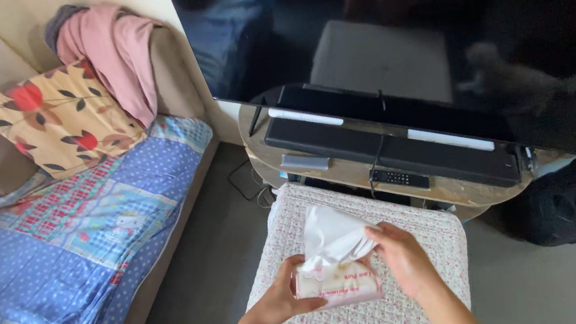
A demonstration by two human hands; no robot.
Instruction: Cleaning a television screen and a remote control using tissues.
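Head view: left hand (284,303) fingers clamp one tissue pack (337,287); right hand (399,257) fingers pinch one tissue (334,235).

Daylit room with cream walls (7,27) and grey floor (207,275). Left: bed (64,254) with patchwork cover, 1 floral pillow (62,120) and pink cloth (119,51). Right: large dark TV (395,32) above soundbar (392,148) on wooden stand (345,174); quilted stool (348,205) in front.

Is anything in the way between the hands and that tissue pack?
No. The left hand already grips the tissue pack from its side, and the right hand pinches the white tissue sticking out of its top. Nothing visible sits between them.
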